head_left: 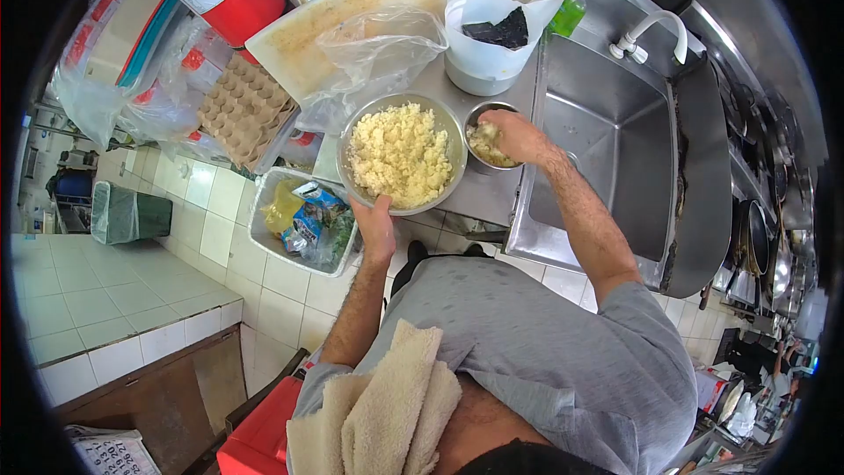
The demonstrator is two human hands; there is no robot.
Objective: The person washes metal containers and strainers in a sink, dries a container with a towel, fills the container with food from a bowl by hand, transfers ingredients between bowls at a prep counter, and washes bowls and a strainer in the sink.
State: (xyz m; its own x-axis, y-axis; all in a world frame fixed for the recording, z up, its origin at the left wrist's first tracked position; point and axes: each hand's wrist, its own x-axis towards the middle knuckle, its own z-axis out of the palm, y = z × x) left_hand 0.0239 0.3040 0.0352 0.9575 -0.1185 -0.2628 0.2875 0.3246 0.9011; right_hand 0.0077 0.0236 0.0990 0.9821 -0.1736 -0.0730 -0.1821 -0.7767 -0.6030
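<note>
A wide metal bowl [457, 154] holds a heap of pale yellow, crumbly food [400, 157] and sits at the left end of the steel counter. My left hand [376, 227] grips its near rim, thumb over the edge. Just to the right stands a small, deep steel bowl [476, 161] with similar pale food in it. My right hand [517, 135] reaches down into this small bowl, its fingers curled into the food and partly hidden.
Right of the counter is a steel sink [598, 136] with a white faucet [651, 35]. Behind the bowls stand a white bucket [483, 70], a cutting board [290, 40] and a plastic bag [382, 40]. Egg trays [242, 110] and a lined waste bin [264, 242] lie to the left.
</note>
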